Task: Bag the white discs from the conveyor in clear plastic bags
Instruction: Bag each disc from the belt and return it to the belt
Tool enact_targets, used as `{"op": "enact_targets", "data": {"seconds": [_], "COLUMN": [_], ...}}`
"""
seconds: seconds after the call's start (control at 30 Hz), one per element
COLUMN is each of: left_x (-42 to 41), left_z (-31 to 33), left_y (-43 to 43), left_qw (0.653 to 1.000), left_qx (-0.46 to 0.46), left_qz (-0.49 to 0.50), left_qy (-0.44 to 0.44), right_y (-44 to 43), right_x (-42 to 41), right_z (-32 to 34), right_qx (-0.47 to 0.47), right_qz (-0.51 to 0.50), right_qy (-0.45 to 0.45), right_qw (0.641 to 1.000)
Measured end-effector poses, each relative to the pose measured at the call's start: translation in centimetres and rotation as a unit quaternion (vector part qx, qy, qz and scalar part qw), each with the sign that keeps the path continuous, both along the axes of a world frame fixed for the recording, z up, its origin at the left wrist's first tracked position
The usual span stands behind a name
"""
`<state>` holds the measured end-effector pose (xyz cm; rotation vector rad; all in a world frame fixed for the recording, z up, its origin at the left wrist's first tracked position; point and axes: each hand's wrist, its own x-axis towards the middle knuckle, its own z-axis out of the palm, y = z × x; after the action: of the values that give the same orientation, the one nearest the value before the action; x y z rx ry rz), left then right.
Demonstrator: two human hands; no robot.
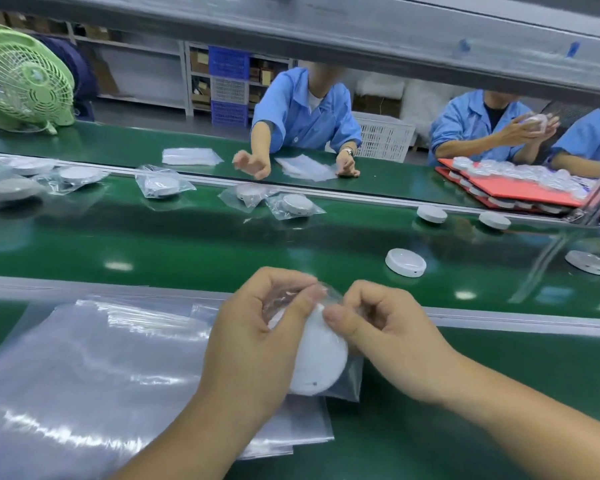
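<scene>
Closest to the camera, the left hand [257, 327] and right hand [378, 327] met over the near green table [499, 362]. Both had their fingers curled, each thumb and forefinger pinching the mouth of a small clear bag [352, 375]. A white disc [321, 358] sat in that bag between the two hands. Its lower part was plainly under the plastic, though whether its top edge was fully inside was hard to make out. Under the left wrist lay a stack of empty bags [101, 358], flat on the table. Beyond the hands ran the conveyor belt [222, 244], with a loose disc [406, 262] just past the right hand and more unbagged ones further right. Bagged discs [296, 204] lay along the belt's far side, toward the left. Across the belt sat workers in blue coats [309, 112], one of them near a red tray [520, 192] heaped with discs. A green fan [25, 77] stood at the far left.
</scene>
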<state>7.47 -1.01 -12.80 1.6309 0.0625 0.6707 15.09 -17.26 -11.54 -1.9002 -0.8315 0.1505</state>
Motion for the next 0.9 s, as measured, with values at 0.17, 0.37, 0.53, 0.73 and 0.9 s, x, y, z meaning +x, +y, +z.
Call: {"op": "enact_targets", "data": {"seconds": [0.17, 0.37, 0.53, 0.73, 0.9], "left_x": [-0.4, -0.5, 0.6, 2.2, 1.1], "left_z": [-0.6, -1.0, -1.8, -2.5, -2.3], "left_y": [0.1, 1.8, 1.7, 2.6, 2.5], "left_qw": [0.984, 0.881, 0.822, 0.810, 0.828], "left_qx": [0.166, 0.453, 0.531, 0.571, 0.532], "left_qz": [0.047, -0.014, -0.112, -0.095, -0.089], "left_qy": [0.037, 0.135, 0.174, 0.096, 0.152], "right_y": [1.6, 3.3, 5.0, 5.9, 3.4], "right_x": [5.4, 17.5, 23.3, 24.4, 22.8], "right_z": [-0.2, 0.1, 1.3, 0.2, -0.6], "right_qx": [-0.071, -0.088, -0.212, -0.175, -0.304], "right_qz": [-0.164, -0.332, -0.369, -0.338, -0.236], "right_qy": [-0.068, 0.054, -0.007, 0.074, -0.025], "right_qw": [0.982, 0.937, 0.905, 0.922, 0.923]}}
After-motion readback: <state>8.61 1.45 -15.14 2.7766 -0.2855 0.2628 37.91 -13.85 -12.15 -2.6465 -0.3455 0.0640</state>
